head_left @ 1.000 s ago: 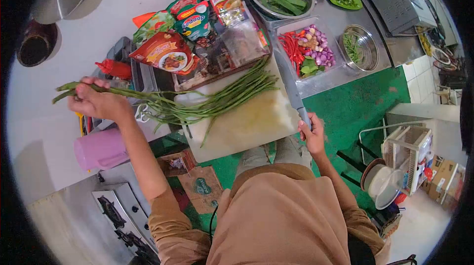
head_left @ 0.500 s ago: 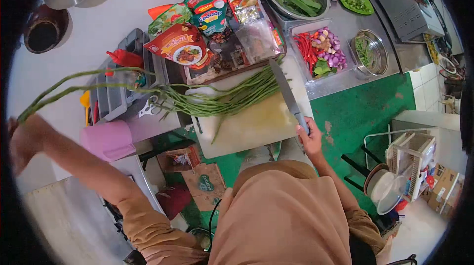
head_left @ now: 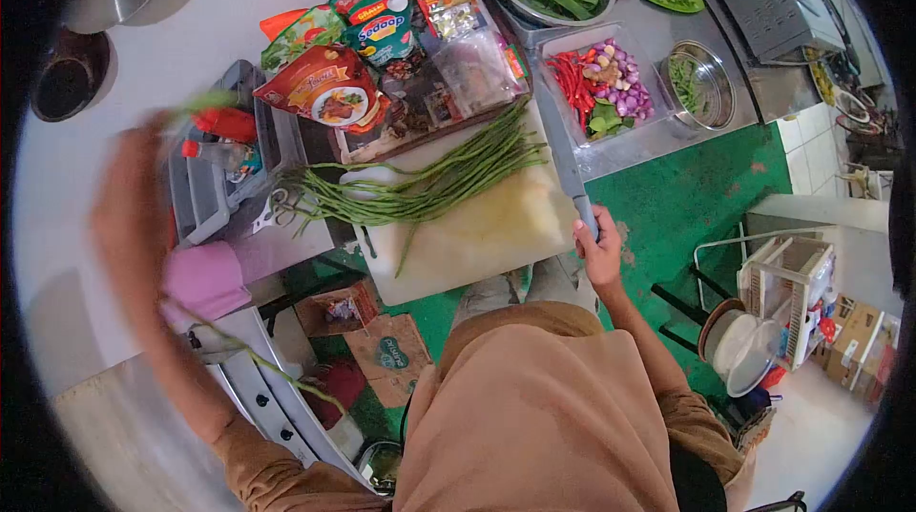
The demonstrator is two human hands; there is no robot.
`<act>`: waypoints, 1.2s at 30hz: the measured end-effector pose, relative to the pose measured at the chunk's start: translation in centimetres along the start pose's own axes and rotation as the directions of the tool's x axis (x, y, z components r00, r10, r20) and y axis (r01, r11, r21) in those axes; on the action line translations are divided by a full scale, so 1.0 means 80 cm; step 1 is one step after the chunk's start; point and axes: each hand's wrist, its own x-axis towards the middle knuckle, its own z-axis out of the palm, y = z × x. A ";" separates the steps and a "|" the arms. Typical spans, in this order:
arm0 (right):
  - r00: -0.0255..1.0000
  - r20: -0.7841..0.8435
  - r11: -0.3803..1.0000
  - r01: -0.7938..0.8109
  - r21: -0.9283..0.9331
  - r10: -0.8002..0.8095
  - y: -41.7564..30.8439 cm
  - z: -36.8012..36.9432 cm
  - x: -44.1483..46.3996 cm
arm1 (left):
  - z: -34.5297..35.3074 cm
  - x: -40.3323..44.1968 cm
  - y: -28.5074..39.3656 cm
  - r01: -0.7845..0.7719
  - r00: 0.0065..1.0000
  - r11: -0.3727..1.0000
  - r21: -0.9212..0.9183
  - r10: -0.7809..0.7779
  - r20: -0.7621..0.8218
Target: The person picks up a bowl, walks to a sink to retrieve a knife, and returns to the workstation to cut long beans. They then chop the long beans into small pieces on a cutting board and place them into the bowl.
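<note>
Right hand (head_left: 599,252) has its fingers wrapped round the handle of the knife (head_left: 565,167), blade along the right edge of the board (head_left: 487,240). Beans (head_left: 429,183) lie across it. Left hand (head_left: 134,168) is a blur (can't tell how the fingers sit), 1 long bean (head_left: 286,377) showing past that forearm.

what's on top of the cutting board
Long green beans lie across the cutting board, overhanging its left edge. The knife overlaps its right edge; contact is unclear. The surface beneath the beans is hidden.
</note>
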 end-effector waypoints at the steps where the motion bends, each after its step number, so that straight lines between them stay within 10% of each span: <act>1: 1.000 -0.006 1.000 -0.001 0.000 0.001 0.000 -0.002 -0.001 | 0.031 0.003 0.045 -0.018 0.990 0.977 -0.210 0.046 0.133; 6: 0.999 -0.046 0.999 -0.012 0.049 0.015 0.005 -0.013 -0.015 | 0.224 -0.056 0.256 -0.200 0.916 0.704 -0.682 0.381 0.125; 13: 0.990 -0.079 0.990 -0.121 -0.070 0.116 0.026 -0.033 -0.060 | 0.298 -0.092 0.450 0.161 0.965 0.629 -0.761 0.064 0.256; 20: 0.993 -0.005 0.847 -0.107 -0.521 0.122 0.079 -0.056 -0.097 | 0.306 -0.108 0.482 0.227 0.973 0.549 -0.805 -0.089 0.214; 36: 0.991 0.131 0.813 0.091 -0.575 -0.018 0.073 -0.047 -0.103 | 0.300 -0.111 0.504 0.377 0.924 0.482 -0.791 -0.247 0.291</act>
